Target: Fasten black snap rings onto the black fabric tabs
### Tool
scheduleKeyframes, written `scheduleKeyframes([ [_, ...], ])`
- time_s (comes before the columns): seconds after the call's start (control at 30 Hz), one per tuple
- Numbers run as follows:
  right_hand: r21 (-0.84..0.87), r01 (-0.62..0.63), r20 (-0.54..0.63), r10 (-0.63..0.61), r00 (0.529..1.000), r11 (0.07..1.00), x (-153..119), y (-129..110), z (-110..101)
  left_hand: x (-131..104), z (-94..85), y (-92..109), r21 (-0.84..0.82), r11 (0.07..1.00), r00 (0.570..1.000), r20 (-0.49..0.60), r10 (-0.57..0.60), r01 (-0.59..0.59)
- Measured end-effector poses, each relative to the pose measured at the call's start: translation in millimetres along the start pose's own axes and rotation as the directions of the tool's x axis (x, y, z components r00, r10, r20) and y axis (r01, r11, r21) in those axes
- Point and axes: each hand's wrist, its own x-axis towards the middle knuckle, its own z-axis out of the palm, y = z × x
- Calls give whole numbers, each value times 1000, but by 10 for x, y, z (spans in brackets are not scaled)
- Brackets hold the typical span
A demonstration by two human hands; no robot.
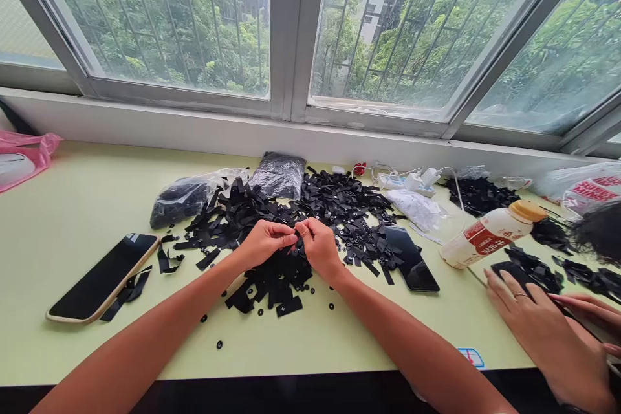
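My left hand [266, 244] and my right hand [321, 247] meet over the middle of the table, thumbs and fingertips pinched together. Between them is a small black piece [297, 233], mostly hidden by the fingers, so its exact kind does not show. Beneath and beyond my hands spreads a heap of black fabric labels [247, 207]. One label [290, 306] near the front bears a white "M". Small black round pieces with light centres, like buttons, lie among the labels and loose in front, one of them [219, 345] near the table's front edge.
A phone [104, 278] lies left, another phone [412, 260] right. Plastic bags of black pieces [277, 174] stand behind the heap. Rightward are a power strip [412, 182], a bottle [492, 233], more black labels [480, 194] and another person's hands [538, 323].
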Motion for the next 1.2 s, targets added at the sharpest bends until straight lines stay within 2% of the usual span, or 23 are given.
scheduleKeyframes([
  [0.33, 228, -226, 54, 219, 974, 947, 2, 76, 73, -1, 25, 41, 28, 1000, 1000, 14, 0, 0],
  [0.43, 214, -228, 44, 224, 974, 950, 25, 125, 54, 15, 14, 43, 19, 1000, 999, -37, -3, 3],
  [0.57, 162, -185, 26, 183, 983, 969, 53, 161, 8, 31, -44, 79, 39, 999, 976, -219, -18, 27],
  [0.63, 197, -194, 48, 188, 981, 961, 50, 156, 14, 30, -65, 120, 52, 997, 962, -270, -33, 48],
  [0.73, 282, -257, 145, 224, 964, 924, 38, 118, 48, 21, -68, 167, 103, 993, 969, -246, -28, 55],
  [0.8, 269, -234, 170, 193, 966, 934, 49, 94, 41, 13, -61, 164, 188, 982, 979, -203, 6, 33],
  [0.83, 229, -189, 137, 161, 977, 955, 67, 92, 14, 10, -59, 151, 243, 970, 980, -195, 27, 22],
  [0.9, 71, -88, -9, 88, 996, 994, 131, 128, -104, 6, -67, 112, 380, 925, 969, -232, 88, 7],
  [0.97, -164, -66, -175, 37, 984, 984, 221, 220, -301, 5, -90, 70, 551, 834, 934, -298, 196, 1],
  [1.07, -470, -251, -308, 109, 945, 846, 346, 423, -646, 6, -134, 31, 766, 641, 856, -365, 365, 53],
  [1.13, -602, -368, -304, 223, 926, 709, 394, 549, -826, 5, -151, 28, 825, 546, 817, -412, 403, 147],
  [1.2, -677, -414, -270, 319, 909, 608, 412, 643, -930, 1, -148, 35, 836, 501, 798, -453, 397, 225],
])
